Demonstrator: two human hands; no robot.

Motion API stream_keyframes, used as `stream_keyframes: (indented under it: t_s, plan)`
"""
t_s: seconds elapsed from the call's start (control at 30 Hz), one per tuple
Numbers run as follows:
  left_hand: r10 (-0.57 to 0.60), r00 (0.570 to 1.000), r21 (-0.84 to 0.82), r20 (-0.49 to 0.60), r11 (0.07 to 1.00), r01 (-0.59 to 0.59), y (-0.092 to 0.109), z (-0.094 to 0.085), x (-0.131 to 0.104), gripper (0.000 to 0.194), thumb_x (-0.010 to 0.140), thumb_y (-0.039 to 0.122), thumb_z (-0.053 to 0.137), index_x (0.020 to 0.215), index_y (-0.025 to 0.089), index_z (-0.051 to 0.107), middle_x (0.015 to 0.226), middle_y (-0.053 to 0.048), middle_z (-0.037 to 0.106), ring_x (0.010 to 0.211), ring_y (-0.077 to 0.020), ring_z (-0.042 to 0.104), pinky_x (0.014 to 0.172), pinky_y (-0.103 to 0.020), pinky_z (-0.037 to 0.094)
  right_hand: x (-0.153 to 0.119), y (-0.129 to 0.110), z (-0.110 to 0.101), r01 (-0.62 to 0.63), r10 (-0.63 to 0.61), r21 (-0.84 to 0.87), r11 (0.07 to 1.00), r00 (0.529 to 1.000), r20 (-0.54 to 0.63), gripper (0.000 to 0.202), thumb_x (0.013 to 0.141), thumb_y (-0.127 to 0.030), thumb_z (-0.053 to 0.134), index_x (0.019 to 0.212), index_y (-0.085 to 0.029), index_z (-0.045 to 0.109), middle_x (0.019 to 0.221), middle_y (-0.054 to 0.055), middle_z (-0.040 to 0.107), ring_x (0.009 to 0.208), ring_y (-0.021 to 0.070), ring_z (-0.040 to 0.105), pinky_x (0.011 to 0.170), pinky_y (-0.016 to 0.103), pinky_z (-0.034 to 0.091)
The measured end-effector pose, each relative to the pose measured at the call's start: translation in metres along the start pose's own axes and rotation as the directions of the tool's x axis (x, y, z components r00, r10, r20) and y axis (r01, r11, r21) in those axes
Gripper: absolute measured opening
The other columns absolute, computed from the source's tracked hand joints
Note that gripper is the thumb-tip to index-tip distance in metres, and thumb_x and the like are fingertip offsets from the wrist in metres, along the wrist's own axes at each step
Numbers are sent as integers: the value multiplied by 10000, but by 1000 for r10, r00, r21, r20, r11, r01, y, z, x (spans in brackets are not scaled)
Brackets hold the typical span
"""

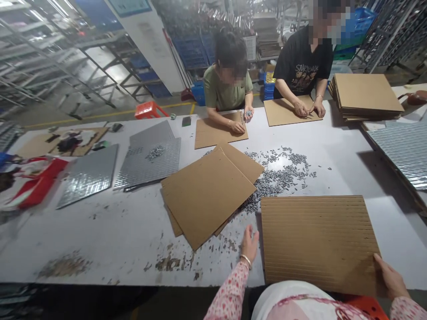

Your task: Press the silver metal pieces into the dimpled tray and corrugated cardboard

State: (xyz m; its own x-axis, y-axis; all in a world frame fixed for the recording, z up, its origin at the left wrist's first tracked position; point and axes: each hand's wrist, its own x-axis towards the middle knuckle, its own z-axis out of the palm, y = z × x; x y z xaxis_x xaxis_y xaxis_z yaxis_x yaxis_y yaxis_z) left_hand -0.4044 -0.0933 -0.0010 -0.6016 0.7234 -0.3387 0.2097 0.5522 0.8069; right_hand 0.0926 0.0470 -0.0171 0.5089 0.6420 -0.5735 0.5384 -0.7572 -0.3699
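A brown cardboard sheet with parallel ridges (316, 240) lies in front of me at the table's near edge. My right hand (390, 274) grips its right edge near the lower corner, the thumb on top. Just left of the sheet, my left hand (250, 244) is held with fingers apart and nothing in it. Farther left lie overlapping plain cardboard sheets (208, 198), turned at angles. Beyond the ridged sheet, many small grey metallic pieces (276, 178) are spread on the white table (133, 240), some partly under the plain sheets.
Across the table two people work at cardboard sheets (216, 131), one holding small pieces in a palm. A cardboard stack (363, 95) stands back right, with a silvery ridged panel (403, 151) nearer. Silvery panels (90, 173) and a red cloth item (43, 182) lie left.
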Motion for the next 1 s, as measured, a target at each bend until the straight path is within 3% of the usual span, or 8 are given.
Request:
stream_keyframes:
  t_s: [0.07,0.13,0.37,0.5,0.7,0.77,0.9,1.0]
  plan:
    - [-39,998,-27,45,999,41,-3,26,-32,447,807,391,499,1177,139,521,1130,-159,627,1008,-207,604,879,-325,458,5,-4,2,-136,135,3,991,989,59,776,603,-677,520,1130,-113,606,1156,185,605,945,330,616,739,414,519]
    - [-104,994,-32,24,994,105,-3,48,-52,494,785,376,528,1215,137,485,1189,-165,598,1073,-211,574,902,-314,443,13,-7,1,-146,147,-16,989,984,105,755,624,-677,504,1127,-124,611,1170,173,601,989,320,602,767,391,516]
    - [-313,946,11,-88,949,315,3,97,-74,489,748,353,572,1185,150,488,1075,-151,653,995,-237,615,860,-332,463,60,-18,-16,190,-118,-237,953,951,287,704,706,-697,375,1018,-136,662,1099,157,642,1057,328,571,904,417,443]
    - [-353,929,25,-112,933,358,4,120,-79,438,760,346,558,1155,163,505,991,-125,677,915,-233,646,805,-329,493,72,-45,-27,350,-230,-326,878,907,354,680,744,-690,329,961,-149,680,1037,148,666,991,325,597,887,432,435]
    - [-337,916,9,-217,938,347,7,132,-62,484,834,378,448,1257,143,430,1057,-153,649,972,-228,622,851,-359,481,75,-91,-23,447,-323,-306,840,867,379,606,799,-634,318,884,-160,685,923,124,690,886,271,622,793,356,460]
    - [-318,915,7,-247,944,330,9,131,-73,502,838,388,443,1275,143,419,1127,-163,623,1023,-225,602,872,-350,473,74,-84,-26,463,-326,-319,827,857,399,599,808,-631,307,868,-160,673,931,122,685,894,266,614,799,351,449]
    - [-296,915,20,-273,949,314,9,130,-106,454,820,364,473,1220,151,492,1110,-154,638,1006,-232,613,851,-339,490,68,-47,-37,467,-302,-313,827,839,453,594,813,-644,294,861,-168,646,940,109,679,893,256,604,794,343,439]
    - [-287,913,44,-290,949,312,9,130,-93,429,800,340,510,1194,170,528,1079,-137,655,1008,-239,612,864,-348,484,66,-49,-35,448,-287,-322,834,851,441,608,813,-660,280,840,-168,636,927,112,677,865,250,605,765,329,441]
